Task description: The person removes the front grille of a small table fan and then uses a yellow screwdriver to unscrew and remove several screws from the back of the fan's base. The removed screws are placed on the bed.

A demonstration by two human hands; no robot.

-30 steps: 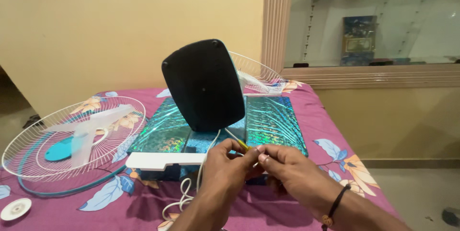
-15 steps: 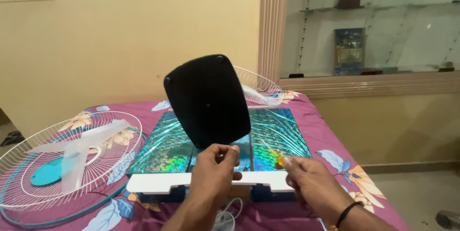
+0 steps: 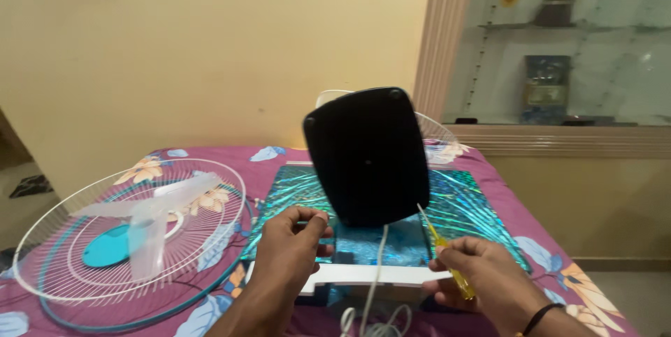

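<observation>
A black fan base plate (image 3: 367, 155) stands tilted up on a shiny holographic teal board (image 3: 461, 201) on the bed. My right hand (image 3: 479, 277) holds a yellow-handled screwdriver (image 3: 442, 250), its metal tip pointing up at the plate's lower right edge. My left hand (image 3: 292, 250) is pinched at the plate's lower left edge; whether it holds a small part I cannot tell. A white cord (image 3: 374, 274) hangs down from under the plate. A white bar (image 3: 370, 275) lies across the front between my hands.
A white wire fan guard (image 3: 70, 267) with clear blades (image 3: 150, 211) and a teal hub (image 3: 106, 250) lies at the left on the purple floral bedsheet (image 3: 210, 159). Another wire guard (image 3: 437, 134) sits behind the plate. A glass cabinet (image 3: 559, 50) is at the right.
My hands have separated: the right one drew back to the right with the screwdriver, the left one stayed at the plate's lower edge. The view shifted left, so the plate sits more to the right.
</observation>
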